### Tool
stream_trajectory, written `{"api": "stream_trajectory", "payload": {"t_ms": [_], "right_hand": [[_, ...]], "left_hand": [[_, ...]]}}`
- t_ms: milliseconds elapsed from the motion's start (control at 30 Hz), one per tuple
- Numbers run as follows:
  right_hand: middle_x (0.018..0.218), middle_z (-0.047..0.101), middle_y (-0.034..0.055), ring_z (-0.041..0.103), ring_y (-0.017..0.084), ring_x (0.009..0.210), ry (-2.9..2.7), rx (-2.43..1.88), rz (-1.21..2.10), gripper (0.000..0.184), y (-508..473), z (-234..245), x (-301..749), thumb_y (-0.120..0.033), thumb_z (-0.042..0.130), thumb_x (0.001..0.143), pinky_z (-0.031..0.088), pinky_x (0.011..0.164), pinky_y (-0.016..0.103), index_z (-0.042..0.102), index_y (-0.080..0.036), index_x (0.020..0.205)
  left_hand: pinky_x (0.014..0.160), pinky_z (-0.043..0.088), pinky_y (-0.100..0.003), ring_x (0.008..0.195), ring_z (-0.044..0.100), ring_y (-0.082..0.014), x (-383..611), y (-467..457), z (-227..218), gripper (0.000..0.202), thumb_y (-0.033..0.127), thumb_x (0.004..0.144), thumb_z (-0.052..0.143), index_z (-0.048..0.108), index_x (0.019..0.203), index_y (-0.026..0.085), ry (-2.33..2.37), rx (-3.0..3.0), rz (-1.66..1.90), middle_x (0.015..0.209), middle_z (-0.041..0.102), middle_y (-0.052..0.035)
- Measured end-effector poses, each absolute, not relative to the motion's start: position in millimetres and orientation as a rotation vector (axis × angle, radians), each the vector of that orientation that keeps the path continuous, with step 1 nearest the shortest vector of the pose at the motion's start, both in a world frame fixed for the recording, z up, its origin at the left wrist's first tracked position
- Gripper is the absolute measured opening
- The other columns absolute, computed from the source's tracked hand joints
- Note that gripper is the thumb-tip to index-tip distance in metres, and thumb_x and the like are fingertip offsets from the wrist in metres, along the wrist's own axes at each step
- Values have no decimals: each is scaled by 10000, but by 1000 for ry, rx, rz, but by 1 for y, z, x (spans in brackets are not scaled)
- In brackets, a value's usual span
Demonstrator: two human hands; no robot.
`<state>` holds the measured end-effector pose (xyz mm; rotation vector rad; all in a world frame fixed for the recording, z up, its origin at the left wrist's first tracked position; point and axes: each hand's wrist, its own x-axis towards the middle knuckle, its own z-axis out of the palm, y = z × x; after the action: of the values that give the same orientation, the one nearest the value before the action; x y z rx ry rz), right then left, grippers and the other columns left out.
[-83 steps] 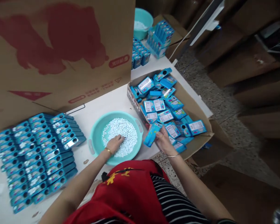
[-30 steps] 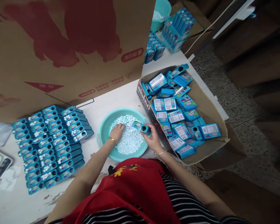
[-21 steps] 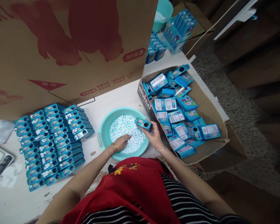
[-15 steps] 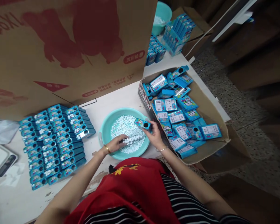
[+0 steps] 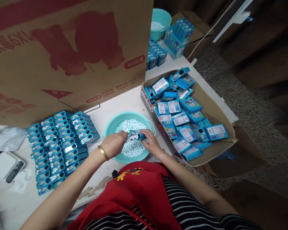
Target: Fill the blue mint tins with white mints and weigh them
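Observation:
My right hand [image 5: 151, 143] grips a small blue candy box [image 5: 141, 136] by its right end, tilted over the turquoise bowl [image 5: 111, 124]. Some white candies lie on the box's top face. At the other end of it is my left hand [image 5: 114, 143], back upward and fingers curled together by those candies; its fingertips are partly hidden. Many loose white candies [image 5: 132, 149] fill the bottom of the bowl.
On the left, rows of blue boxes [image 5: 67, 140] stand upright, many topped with candies. A carton [image 5: 213, 111] of jumbled blue boxes is on the right. A large cardboard box [image 5: 98, 41] walls off the back. A white scale [image 5: 4, 164] sits far left.
My left hand has risen from the candies to the box's left end. My right hand has brought the box left and down, tilting it. Candies now show on top of the box.

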<state>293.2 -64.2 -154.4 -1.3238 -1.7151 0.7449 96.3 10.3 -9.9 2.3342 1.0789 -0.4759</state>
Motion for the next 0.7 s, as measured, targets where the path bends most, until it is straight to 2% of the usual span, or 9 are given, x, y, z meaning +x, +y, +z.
{"api": "stream_trajectory", "payload": {"t_ms": [100,200,300,367,500,700], "right_hand": [[1170,586,96,525,258,1140,-1715,-1317,754,477,-66,-156,290,-81,461,759,423,1029,509,519,-236,1207],[1169,588,96,527,255,1146,-1694,-1318,763,469,-65,-159,288,-86,463,766,416,1040,510,515,-241,1205],[1169,591,89,534,249,1150,-1658,-1345,776,463,-63,-161,290,-86,461,762,376,1079,515,514,-251,1191],[1161,594,87,537,246,1150,-1621,-1357,788,457,-62,-162,292,-87,459,758,353,1095,515,516,-247,1182],[1141,592,91,539,247,1138,-1512,-1382,810,383,-59,-161,299,-124,490,793,399,1042,477,517,-234,1159],[1083,600,79,584,221,1016,-1348,-1477,851,302,-53,-156,304,-275,591,851,476,910,377,512,-217,1137]], "left_hand": [[686,496,-336,779,628,-205,118,-3,2,299,97,897,338,529,1122,146,1194,2409,-568,976,598,-124],[677,491,-336,775,620,-208,128,-11,12,311,81,909,281,566,1021,138,1222,2460,-530,907,586,-124],[666,480,-320,757,608,-194,118,-8,15,295,77,894,310,585,966,156,1213,2455,-506,899,578,-100],[663,471,-303,764,605,-183,102,2,6,259,124,899,352,573,1021,183,1250,2437,-455,950,578,-78],[720,470,-305,892,595,-199,71,26,-51,260,197,918,375,497,1148,210,1504,2298,-356,1093,548,-80],[897,448,-363,1057,522,-225,72,14,-158,313,32,842,383,533,1062,196,1263,2171,-436,1110,546,-100]]}}
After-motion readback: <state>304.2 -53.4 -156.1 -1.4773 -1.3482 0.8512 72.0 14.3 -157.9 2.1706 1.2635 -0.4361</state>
